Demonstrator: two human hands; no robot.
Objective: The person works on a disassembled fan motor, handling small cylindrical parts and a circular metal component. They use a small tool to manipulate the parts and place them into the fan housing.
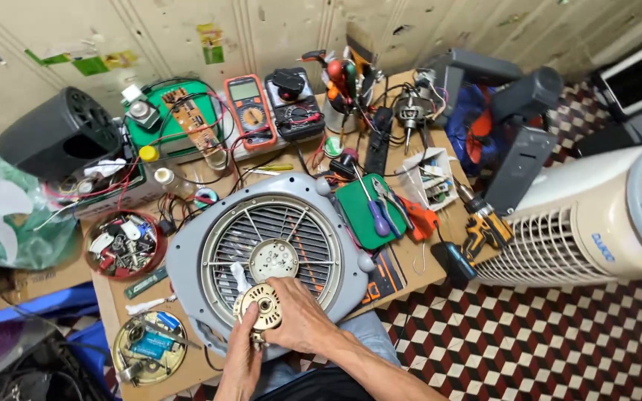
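Both hands meet at the near edge of the worktop [410, 271], over the lower rim of a grey box-fan housing [187, 260] that lies flat with its round grille [291, 223] facing up. The right hand [302, 321] is closed around the right side of a small round brass-coloured motor end plate [259, 307], thumb across its face. The left hand [238, 364] comes up from below with its fingers closed on the plate's lower left edge, so the plate is gripped by both hands just above the housing. A second round metal disc [274, 259] sits at the hub of the grille, just beyond the held plate.

Near the left edge are a red bowl of small parts [124, 245] and, at the near left corner, a round tin lid [148, 347] holding 2 blue batteries. A green mat [369, 212] with a purple-handled screwdriver [375, 215] lies right of the housing. An orange multimeter [249, 110] stands toward the far edge.
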